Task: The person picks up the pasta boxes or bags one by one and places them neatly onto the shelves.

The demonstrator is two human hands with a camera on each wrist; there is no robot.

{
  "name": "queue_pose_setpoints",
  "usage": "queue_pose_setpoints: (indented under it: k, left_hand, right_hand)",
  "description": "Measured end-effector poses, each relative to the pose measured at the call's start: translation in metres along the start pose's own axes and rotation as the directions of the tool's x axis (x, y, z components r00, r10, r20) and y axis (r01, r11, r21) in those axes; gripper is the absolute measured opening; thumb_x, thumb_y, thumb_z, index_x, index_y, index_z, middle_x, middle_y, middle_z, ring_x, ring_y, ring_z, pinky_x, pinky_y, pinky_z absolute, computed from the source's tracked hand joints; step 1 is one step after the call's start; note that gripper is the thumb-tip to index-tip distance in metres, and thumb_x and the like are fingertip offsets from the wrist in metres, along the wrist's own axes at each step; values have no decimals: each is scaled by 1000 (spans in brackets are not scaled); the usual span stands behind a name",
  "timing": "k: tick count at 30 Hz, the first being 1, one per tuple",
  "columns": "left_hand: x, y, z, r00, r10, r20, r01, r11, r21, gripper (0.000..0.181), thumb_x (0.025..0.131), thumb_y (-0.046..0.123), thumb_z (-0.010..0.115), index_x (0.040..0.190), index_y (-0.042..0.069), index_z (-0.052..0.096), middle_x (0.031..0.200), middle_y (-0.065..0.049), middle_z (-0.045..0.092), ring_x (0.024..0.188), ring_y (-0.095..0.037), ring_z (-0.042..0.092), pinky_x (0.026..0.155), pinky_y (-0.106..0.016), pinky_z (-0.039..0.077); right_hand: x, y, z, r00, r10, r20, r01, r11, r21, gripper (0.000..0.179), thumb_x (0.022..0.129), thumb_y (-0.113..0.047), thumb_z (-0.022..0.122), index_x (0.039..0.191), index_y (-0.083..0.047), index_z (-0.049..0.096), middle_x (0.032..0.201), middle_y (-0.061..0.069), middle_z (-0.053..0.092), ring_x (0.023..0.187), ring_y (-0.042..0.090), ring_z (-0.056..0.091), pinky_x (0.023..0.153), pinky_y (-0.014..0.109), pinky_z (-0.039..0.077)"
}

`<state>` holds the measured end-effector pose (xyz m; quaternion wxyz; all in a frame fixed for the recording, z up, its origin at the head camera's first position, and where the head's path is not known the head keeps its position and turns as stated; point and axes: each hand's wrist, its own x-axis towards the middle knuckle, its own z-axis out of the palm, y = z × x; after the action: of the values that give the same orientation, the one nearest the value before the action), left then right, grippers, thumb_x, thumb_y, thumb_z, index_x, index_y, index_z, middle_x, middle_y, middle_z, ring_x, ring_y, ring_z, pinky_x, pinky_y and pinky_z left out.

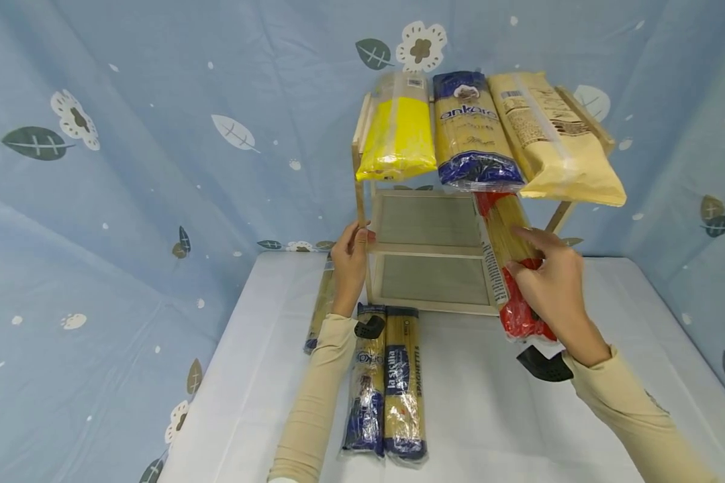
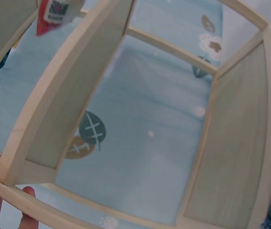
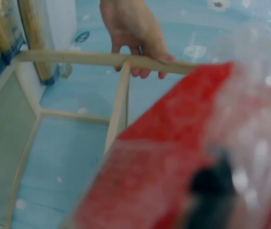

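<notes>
My right hand point(image 1: 550, 282) grips a red-ended spaghetti packet point(image 1: 507, 235) by its side. The packet's far end reaches in over the middle shelf of a wooden rack point(image 1: 435, 251), and its near red end tilts down toward me. In the right wrist view the red wrapper point(image 3: 159, 157) fills the foreground, blurred. My left hand point(image 1: 350, 261) holds the rack's left upright at middle-shelf height, fingers curled round the wood. The left wrist view shows its fingertips point(image 2: 28, 192) on the frame beside a shelf corner.
On the top shelf lie a yellow packet point(image 1: 399, 134), a blue-ended pasta packet point(image 1: 474, 134) and a beige packet point(image 1: 556, 141). Two spaghetti packets point(image 1: 367, 396) lie on the white table point(image 1: 471, 402) before the rack, another packet point(image 1: 321, 305) left of it.
</notes>
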<state>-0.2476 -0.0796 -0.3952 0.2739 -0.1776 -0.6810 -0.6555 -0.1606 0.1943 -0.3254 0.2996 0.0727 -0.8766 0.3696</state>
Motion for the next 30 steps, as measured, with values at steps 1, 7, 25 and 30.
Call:
queue_pose_setpoints:
  k: [1,7,25,30]
  left_hand:
    - [0,0,0,1000,-3,-1,3,1000,0,24,98,-3,45,116,-7,60,92,-31,61,88,-41,60,82,-47,48]
    - [-1,1,0,1000,-12,6,12,1000,7,25,98,-4,45,117,-7,60,93,-31,61,88,-41,60,84,-46,48]
    - [1,0,0,1000,23,5,-23,1000,15,26,97,-8,44,117,-9,60,92,-31,62,87,-41,61,83,-46,49]
    - [0,0,0,1000,21,-1,-21,1000,-1,25,97,-7,44,116,-10,60,92,-32,62,87,-42,61,82,-48,49]
  right_hand:
    - [4,1,2,1000,-8,3,8,1000,-2,43,73,9,69,115,4,66,114,27,62,89,43,63,61,49,51]
    - [29,8,11,998,-52,39,53,998,-36,42,71,11,63,113,6,67,108,30,62,36,11,30,36,25,22]
    - [70,38,42,985,105,138,-67,965,-254,35,87,-11,44,112,-2,68,90,32,59,76,42,53,41,49,31]
    - [72,42,45,941,189,280,-84,934,-348,39,82,-12,43,115,-3,62,98,37,51,84,55,52,55,67,38]
